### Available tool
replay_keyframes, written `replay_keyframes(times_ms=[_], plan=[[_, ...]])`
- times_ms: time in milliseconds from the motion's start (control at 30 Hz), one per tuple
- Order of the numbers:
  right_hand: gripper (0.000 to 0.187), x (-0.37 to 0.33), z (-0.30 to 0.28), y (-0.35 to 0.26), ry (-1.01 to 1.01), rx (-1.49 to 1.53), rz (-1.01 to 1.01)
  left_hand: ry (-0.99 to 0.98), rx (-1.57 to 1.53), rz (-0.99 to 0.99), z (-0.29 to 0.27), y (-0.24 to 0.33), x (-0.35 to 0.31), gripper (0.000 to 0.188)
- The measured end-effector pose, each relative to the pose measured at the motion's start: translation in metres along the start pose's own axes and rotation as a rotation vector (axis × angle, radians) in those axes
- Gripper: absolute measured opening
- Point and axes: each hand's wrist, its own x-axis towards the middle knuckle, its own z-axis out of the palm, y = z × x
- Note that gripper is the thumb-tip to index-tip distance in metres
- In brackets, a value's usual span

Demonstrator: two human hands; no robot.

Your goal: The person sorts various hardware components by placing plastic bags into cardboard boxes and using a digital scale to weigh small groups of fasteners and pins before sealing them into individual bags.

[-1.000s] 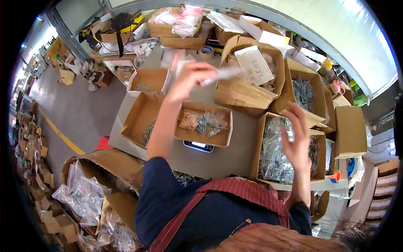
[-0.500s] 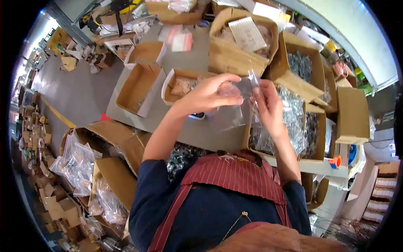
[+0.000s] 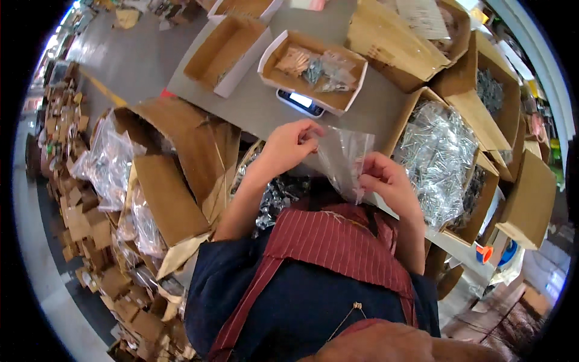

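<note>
A clear plastic bag [image 3: 345, 155] is stretched between my two hands, above the table's near edge. My left hand [image 3: 294, 145] pinches its upper left corner between thumb and fingers. My right hand [image 3: 389, 181] grips the bag's right side, fingers closed on the film. Just beyond the bag lies a small digital scale [image 3: 300, 102] with a lit display. Partly over the scale stands a white-edged cardboard tray [image 3: 356, 95], holding tan plugs, grey screws and small clear bags.
To the right, a carton [image 3: 393, 145] holds many bagged long metal screws. Another carton of dark screws [image 3: 491, 90] stands behind it. A shallow cardboard tray [image 3: 212, 45] sits at the left on the table. Lower left, large cartons [image 3: 172, 199] hold filled plastic bags [image 3: 111, 163].
Both hands have come nearer to my body with the clear bag. The view has shifted, so the tray and scale now show more fully beyond my hands.
</note>
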Motion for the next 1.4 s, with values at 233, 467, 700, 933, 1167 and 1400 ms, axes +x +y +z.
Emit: replay_keyframes(times_ms=[233, 467, 700, 933, 1167, 1400], plan=[[0.012, 0.017, 0.03, 0.02, -0.003, -0.137, 0.156, 0.726, 0.917, 0.291, 0.009, -0.024, -0.038, 0.02], [0.016, 0.016, 0.046, 0.04, 0.018, -0.523, -0.072, -0.011, 0.268, 0.13, 0.029, 0.021, -0.065, 0.029], [0.01, 0.004, 0.043, 0.008, -0.12, -0.103, 0.102, -0.105, 0.05, 0.294, 0.042, -0.005, -0.055, 0.03], [0.014, 0.012, 0.05, 0.011, -0.007, -0.182, -0.033, 0.048, -0.06, 0.3, 0.045, -0.008, -0.062, 0.014], [0.012, 0.036, 0.053, 0.007, 0.448, -1.098, -0.823, 0.576, 0.398, 0.421, 0.036, -0.017, -0.056, 0.013], [0.014, 0.052, 0.066, -0.002, 0.147, -1.537, -1.114, 0.525, 0.489, 0.38, 0.036, -0.019, -0.052, 0.017]])
